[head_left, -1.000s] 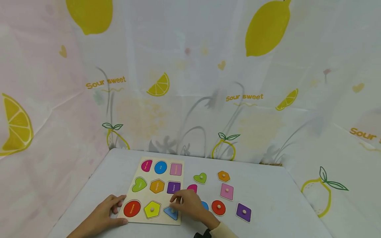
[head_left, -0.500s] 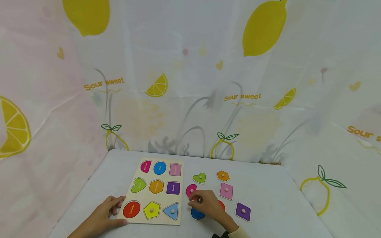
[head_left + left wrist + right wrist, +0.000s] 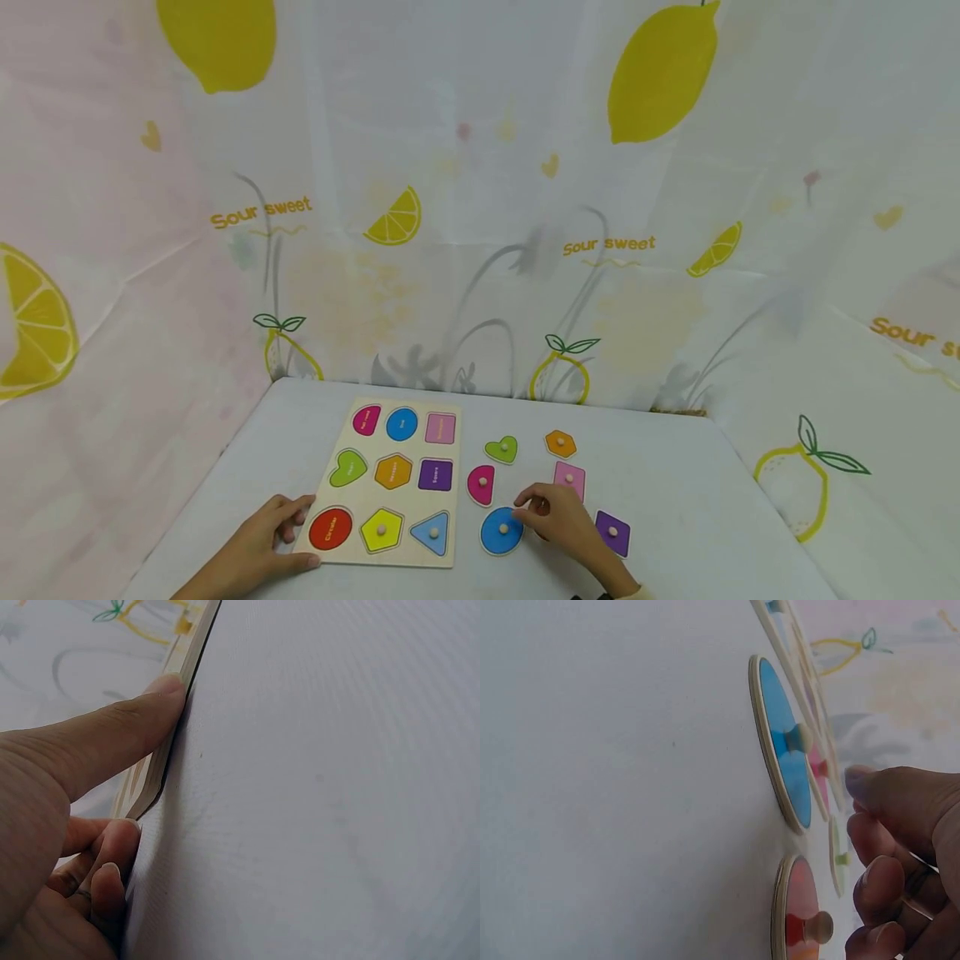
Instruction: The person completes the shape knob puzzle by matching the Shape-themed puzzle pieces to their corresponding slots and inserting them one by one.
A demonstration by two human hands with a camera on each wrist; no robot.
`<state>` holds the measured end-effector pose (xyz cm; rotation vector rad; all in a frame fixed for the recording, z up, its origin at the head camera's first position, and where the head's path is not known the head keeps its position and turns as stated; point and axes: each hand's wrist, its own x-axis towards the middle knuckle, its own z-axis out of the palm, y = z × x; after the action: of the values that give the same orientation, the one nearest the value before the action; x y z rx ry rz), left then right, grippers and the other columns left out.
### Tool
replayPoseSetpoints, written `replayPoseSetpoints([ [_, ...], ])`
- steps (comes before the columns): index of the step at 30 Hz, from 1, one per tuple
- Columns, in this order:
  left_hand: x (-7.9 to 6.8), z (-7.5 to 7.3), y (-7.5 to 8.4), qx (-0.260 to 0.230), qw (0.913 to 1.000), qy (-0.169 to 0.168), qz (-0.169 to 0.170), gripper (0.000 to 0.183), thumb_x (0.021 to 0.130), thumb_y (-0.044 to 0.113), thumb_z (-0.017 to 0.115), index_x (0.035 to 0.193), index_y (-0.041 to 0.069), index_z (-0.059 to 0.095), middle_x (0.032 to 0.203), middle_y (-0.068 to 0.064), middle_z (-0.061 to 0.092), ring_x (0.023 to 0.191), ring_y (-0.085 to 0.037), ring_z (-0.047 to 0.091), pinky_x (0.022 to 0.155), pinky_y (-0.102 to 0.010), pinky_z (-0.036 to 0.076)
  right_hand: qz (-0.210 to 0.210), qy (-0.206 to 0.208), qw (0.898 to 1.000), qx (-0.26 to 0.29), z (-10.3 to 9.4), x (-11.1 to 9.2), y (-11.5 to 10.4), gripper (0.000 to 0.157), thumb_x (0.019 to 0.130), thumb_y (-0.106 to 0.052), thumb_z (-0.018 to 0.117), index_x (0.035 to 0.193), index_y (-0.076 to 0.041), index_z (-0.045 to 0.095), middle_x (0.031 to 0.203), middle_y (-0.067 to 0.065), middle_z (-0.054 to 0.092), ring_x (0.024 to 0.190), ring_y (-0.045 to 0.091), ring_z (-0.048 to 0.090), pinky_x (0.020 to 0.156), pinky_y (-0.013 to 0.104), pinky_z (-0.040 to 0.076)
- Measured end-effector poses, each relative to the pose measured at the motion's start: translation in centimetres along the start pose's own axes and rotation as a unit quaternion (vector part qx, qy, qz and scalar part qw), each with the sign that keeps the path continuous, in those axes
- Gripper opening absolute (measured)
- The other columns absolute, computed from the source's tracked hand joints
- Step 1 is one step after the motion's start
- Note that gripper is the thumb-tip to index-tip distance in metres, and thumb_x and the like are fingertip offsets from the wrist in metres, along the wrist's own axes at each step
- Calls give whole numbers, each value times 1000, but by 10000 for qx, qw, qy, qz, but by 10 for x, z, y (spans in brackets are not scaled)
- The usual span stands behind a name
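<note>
A wooden shape-puzzle board (image 3: 401, 492) lies on the white table, with the yellow pentagon (image 3: 372, 533) and light blue triangle (image 3: 442, 525) knobbed pieces in their places. My left hand (image 3: 258, 537) holds the board's near left corner, thumb on the front edge and fingers at the left side. Just right of the blue oval piece (image 3: 495, 540), my right hand (image 3: 566, 525) hovers with loosely bent fingers and nothing between them. In the right wrist view, the red circle piece (image 3: 802, 892) lies below the blue one, its knob near my fingers; the hand hides it in the head view.
Right of the board lie more knobbed pieces: a magenta half-round (image 3: 477, 492), a green heart (image 3: 495, 451), an orange hexagon (image 3: 555, 451), a pink rectangle (image 3: 567, 469) and a purple square (image 3: 619, 542). A lemon-printed cloth (image 3: 465, 333) hangs behind the table.
My right hand has left the light blue triangle and moved right, past the magenta half-round and over the blue oval, toward the red circle. The left hand stays at the board's corner.
</note>
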<state>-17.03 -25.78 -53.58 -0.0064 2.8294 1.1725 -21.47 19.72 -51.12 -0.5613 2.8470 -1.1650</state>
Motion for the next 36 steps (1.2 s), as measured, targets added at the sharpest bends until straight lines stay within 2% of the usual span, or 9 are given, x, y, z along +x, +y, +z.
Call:
replayPoseSetpoints([
  [7,0,-1,1,38,9999,-38,103,97,59,33,100,139,-5,59,91,-2,45,84,-17,46,64,-24,41,179,143,9997,-112,-8,-8,14,11,90,-24,82,94,-15,76,76,-11,61,75,10,53,63,22,48],
  [14,0,0,0,78,9999,-5,135,97,60,33,100,139,-5,59,91,-2,44,84,-16,45,64,-25,41,461,201,9987,-8,-13,-18,21,14,88,-25,83,94,-14,76,71,-7,55,70,11,51,57,22,45],
  [18,1,0,1,88,10000,-17,31,98,58,33,101,139,-4,59,91,-2,44,84,-17,46,64,-25,42,552,239,9982,-37,-18,-22,24,17,88,-26,84,94,-13,75,71,-7,55,67,11,51,54,22,45],
  [26,1,1,1,55,9998,-55,-167,100,56,35,101,138,-4,60,91,-3,46,85,-18,47,64,-25,43,591,231,9979,-130,-19,-25,32,14,88,-24,83,93,-13,74,70,-7,54,68,9,50,57,22,44],
  [29,1,1,2,93,9999,-42,-127,98,57,35,101,138,-4,60,91,-3,46,84,-18,47,64,-24,43,597,241,9978,-175,-19,-25,35,15,88,-25,83,93,-14,74,70,-8,54,68,9,50,58,22,44],
  [36,0,-1,0,137,9997,-15,201,96,61,34,100,139,-4,59,91,-2,44,83,-15,45,64,-24,40,657,307,9972,-198,-20,-25,35,16,87,-25,84,90,-13,75,70,-7,54,68,11,50,58,22,44],
])
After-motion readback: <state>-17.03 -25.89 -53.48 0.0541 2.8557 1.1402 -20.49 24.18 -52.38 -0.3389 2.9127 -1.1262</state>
